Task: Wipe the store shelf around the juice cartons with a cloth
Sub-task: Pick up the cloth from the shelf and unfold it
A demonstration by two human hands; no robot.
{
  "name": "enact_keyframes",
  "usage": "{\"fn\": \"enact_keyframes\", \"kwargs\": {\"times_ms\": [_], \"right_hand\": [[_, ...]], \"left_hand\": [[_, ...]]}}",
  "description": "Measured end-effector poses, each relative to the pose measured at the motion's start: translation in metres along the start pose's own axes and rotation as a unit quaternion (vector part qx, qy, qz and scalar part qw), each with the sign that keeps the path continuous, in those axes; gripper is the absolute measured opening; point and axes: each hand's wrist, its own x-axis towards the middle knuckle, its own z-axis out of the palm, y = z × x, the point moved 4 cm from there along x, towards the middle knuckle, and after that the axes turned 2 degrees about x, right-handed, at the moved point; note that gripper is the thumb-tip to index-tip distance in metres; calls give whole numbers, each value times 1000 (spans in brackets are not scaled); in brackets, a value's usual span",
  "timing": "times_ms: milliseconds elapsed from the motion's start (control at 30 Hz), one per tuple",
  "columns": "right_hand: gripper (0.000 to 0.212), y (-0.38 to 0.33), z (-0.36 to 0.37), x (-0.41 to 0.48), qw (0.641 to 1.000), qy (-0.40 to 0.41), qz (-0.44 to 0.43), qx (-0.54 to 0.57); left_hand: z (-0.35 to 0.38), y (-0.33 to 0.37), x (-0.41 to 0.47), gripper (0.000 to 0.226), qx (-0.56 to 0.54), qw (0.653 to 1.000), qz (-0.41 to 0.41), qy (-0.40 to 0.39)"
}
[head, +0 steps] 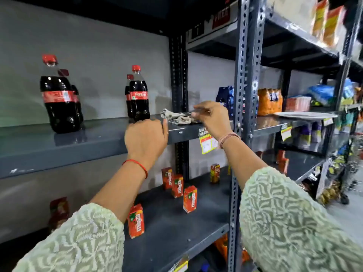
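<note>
A crumpled grey-and-white cloth (177,117) lies on the upper grey shelf (59,146) near its right end. My right hand (211,119) pinches the cloth's right side with its fingertips. My left hand (146,138) rests on the shelf's front edge just left of the cloth, fingers curled, holding nothing. Several small red juice cartons (190,199) stand upright and spread out on the lower shelf (172,228), below my forearms.
Cola bottles (138,95) stand just behind my left hand, and larger ones (59,99) stand further left. A perforated steel upright (245,75) rises right of the cloth. Beyond it are snack packs (270,102) and a white plate (305,115). Price tags (205,141) hang from the edge.
</note>
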Motion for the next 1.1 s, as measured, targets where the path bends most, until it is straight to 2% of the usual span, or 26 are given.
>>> {"fn": "enact_keyframes", "kwargs": {"times_ms": [100, 167, 267, 367, 567, 667, 733, 767, 800, 833, 900, 1033, 1100], "right_hand": [[39, 6, -1, 13, 994, -91, 2, -61], [41, 12, -4, 21, 988, -121, 21, -89], [46, 30, -10, 34, 984, -90, 93, -121], [43, 42, -18, 46, 965, -68, 162, -193], [28, 36, -17, 60, 946, -116, 194, -233], [36, 26, -22, 60, 941, -154, 219, -207], [40, 16, -28, 57, 945, -171, 227, -164], [41, 18, -29, 57, 947, -179, 230, -133], [45, 20, -29, 55, 951, -177, 244, -63], [53, 24, -27, 54, 950, -160, 267, 25], [64, 32, -28, 44, 929, -93, 300, 196], [46, 9, -20, 3, 890, -78, 272, 357], [31, -6, -14, -20, 883, -75, 246, 393]], "left_hand": [[13, 9, 13, 40, 35, 994, -27, -100], [20, 13, 30, 41, 23, 986, -41, -161], [45, 9, 59, 50, -73, 959, -124, -244], [71, 13, 82, 55, -61, 918, -161, -357], [90, 30, 97, 31, -21, 889, -134, -438], [84, 35, 96, 31, -135, 847, -195, -475], [77, 32, 93, 25, -200, 833, -240, -457], [73, 29, 89, 12, -231, 828, -255, -443], [69, 26, 83, 12, -279, 819, -264, -426], [65, 22, 77, 25, -334, 802, -282, -407], [53, 16, 69, 31, -448, 753, -339, -342], [2, -1, 40, 23, -584, 700, -366, -187], [-28, -13, 16, 22, -599, 701, -360, -140]]}}
